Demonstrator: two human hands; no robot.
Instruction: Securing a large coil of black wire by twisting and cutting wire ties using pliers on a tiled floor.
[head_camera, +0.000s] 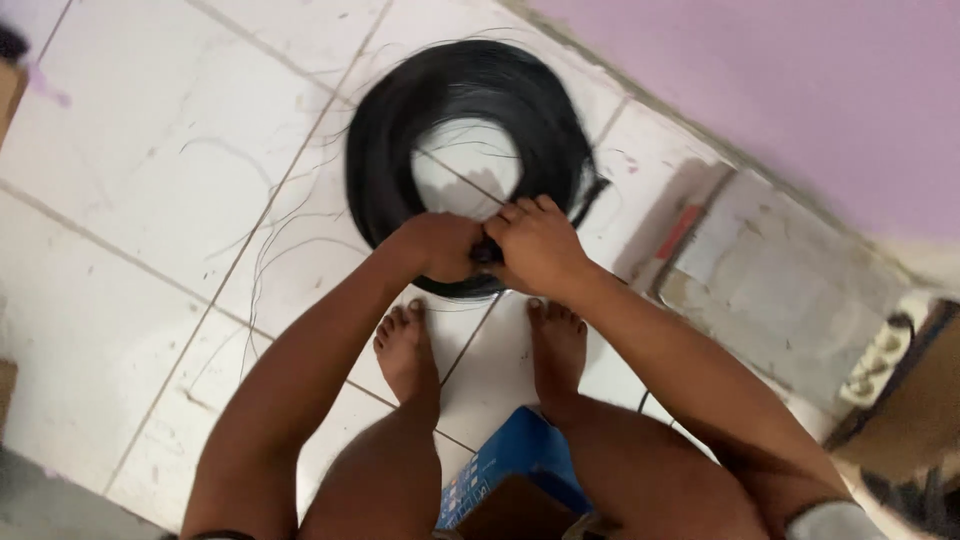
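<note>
Coil of black wire (400, 130): a thick ring of many fine strands, lying flat on the white tiled floor (130, 200), its open centre showing tile. Being round, it has no clear long axis; the ring's near edge faces the person, the far edge lies toward the pink wall (800, 90). A few loose strands trail off the left side across the tiles.

Left hand (440, 245): closed in a fist on the near edge of the coil, fingers wrapped round the bundle.

Right hand (540, 245): closed on the same near edge, just beside the left hand and touching it, fingers curled over the strands.

Bare feet (405, 345): set on the floor just below the hands, one either side of a tile joint.

Blue box (515, 455): between the legs, near the bottom edge of the view.

Flattened cardboard (780, 270): on the floor to the right, against the wall.

White power strip (880, 355): beyond the cardboard, at the right edge.
</note>
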